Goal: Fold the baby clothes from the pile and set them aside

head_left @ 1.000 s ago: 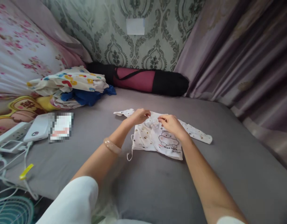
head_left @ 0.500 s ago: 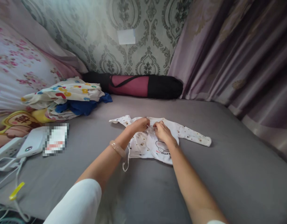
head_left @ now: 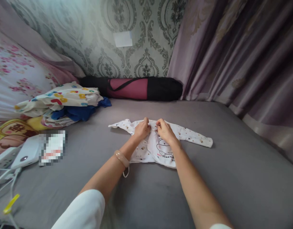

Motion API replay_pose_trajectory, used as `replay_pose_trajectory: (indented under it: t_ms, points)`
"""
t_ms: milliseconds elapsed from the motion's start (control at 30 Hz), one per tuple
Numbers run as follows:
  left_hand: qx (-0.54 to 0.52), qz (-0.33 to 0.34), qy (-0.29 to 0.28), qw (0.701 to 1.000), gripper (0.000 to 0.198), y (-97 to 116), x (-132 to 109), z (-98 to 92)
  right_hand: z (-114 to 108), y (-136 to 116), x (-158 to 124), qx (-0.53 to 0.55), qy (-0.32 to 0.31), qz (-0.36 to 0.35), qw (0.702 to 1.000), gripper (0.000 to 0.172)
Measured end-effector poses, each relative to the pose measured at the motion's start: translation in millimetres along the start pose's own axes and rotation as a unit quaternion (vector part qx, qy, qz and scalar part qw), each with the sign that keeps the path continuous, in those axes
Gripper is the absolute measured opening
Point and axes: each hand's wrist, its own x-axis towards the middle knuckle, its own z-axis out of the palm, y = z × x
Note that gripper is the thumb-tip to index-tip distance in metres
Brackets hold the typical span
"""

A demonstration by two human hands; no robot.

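A small white baby shirt (head_left: 143, 154) with a speckled pattern and a printed cartoon front lies flat on the grey bed sheet, its sleeves spread to both sides. Near the neckline, my right hand (head_left: 165, 131) pinches a thin white tie string (head_left: 155, 128). My left hand (head_left: 142, 129) is closed beside it at the chest of the shirt, fingers bent inward; what it grips is mostly hidden, though it seems to be the string's other part. Another white tie (head_left: 126, 173) hangs loose at the shirt's lower left, partly behind my bangled wrist.
A black and maroon long bag (head_left: 129, 88) lies along the wall. Piled clothes (head_left: 74, 98) sit at the back left. Closer on the left are a white power bank (head_left: 28, 152), a power strip (head_left: 5, 159), cables and a blurred-out packet (head_left: 52, 149). Purple curtains (head_left: 208, 57) hang right.
My left hand has turned, its knuckles now higher and its fingers tucked down. Both hands stay close together at the neckline, and the view has shifted slightly.
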Motion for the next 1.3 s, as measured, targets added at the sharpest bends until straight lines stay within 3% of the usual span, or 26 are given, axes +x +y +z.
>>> replay_pose_trajectory:
  t_ms: [167,333,500,800,1000,1300]
  points:
    - [-0.027,0.027,0.032,0.999,0.019,-10.9,-6.3,3.0,-8.3,-4.9,-3.9,-0.061,0.034,0.034,0.997,0.021]
    - [-0.103,0.014,0.052,0.993,0.028,-8.6,-19.5,0.7,1.7,-26.9,-11.1,-0.065,-0.040,0.041,0.996,0.014]
    - [-0.119,-0.012,0.044,0.992,0.028,-7.9,-29.4,12.7,18.1,-42.3,-22.2,-0.117,-0.042,0.095,0.988,0.031]
    - [-0.099,0.093,0.065,0.989,0.024,-18.9,-32.9,22.0,17.7,-30.1,-12.6,-0.148,-0.054,0.150,0.976,0.028]
    - [-0.076,0.118,0.058,0.988,0.028,-20.9,-33.6,25.2,7.8,-24.4,-13.0,-0.158,-0.021,0.128,0.979,0.029]
    - [-0.008,0.148,0.028,0.989,0.031,-13.3,-38.4,16.4,-0.1,-22.7,-8.9,-0.133,-0.030,0.112,0.984,0.025]
